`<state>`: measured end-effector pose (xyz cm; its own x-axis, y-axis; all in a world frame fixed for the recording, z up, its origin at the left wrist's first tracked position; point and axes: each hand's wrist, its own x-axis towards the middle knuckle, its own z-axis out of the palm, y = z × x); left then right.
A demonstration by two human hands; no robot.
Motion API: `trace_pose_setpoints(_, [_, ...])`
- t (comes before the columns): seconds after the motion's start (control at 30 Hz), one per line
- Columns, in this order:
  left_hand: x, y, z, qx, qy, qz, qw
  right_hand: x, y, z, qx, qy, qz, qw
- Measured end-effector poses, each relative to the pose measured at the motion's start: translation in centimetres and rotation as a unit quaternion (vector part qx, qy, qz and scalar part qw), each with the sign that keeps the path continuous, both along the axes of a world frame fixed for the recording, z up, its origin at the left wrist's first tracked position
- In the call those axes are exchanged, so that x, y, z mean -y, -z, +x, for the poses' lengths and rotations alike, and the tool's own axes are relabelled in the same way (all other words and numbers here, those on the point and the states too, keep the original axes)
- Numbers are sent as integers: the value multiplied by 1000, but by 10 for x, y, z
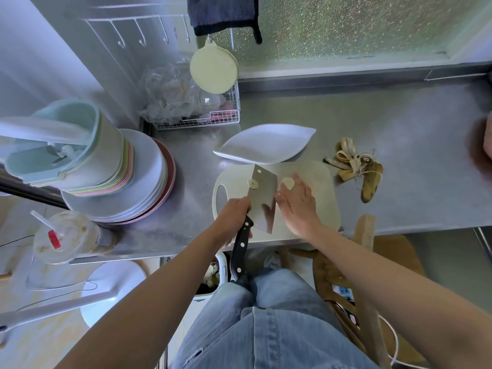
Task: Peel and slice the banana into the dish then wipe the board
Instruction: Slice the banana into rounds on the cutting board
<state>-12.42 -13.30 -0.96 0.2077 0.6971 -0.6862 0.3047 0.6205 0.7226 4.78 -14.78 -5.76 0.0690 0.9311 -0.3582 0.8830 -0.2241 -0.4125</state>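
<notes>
A pale cutting board (319, 187) lies on the steel counter. My left hand (234, 214) grips the black riveted handle of a cleaver (262, 198), whose wide blade lies nearly flat over the board. One banana slice (253, 184) sits at the blade's left edge. Another banana piece (288, 182) lies by the fingertips of my right hand (298, 203), which rests flat on the board with fingers together beside the blade. A white leaf-shaped dish (266, 145) stands just behind the board. The banana peel (356, 166) lies to the board's right.
A stack of plates (149, 182) with a pastel bowl stack on top stands at left. A wire basket (202, 121) with plastic bags is behind it. A plastic cup with a straw (64, 235) sits near the front left edge. A dark cloth (223, 14) hangs above.
</notes>
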Motion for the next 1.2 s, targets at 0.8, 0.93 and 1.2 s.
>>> trace_pose_setpoints(0.8, [0, -4, -19, 19, -2, -50, 999, -5, 2, -13, 37, -19, -43, 998])
trace_pose_setpoints(0.93, [-3, -1, -22, 17, -19, -46, 999, -1, -5, -17, -24, -63, 26, 997])
trace_pose_setpoints(1.2, [-10, 0, -24, 16, -38, -11, 999, 2, 1, -13, 4, -43, 27, 999])
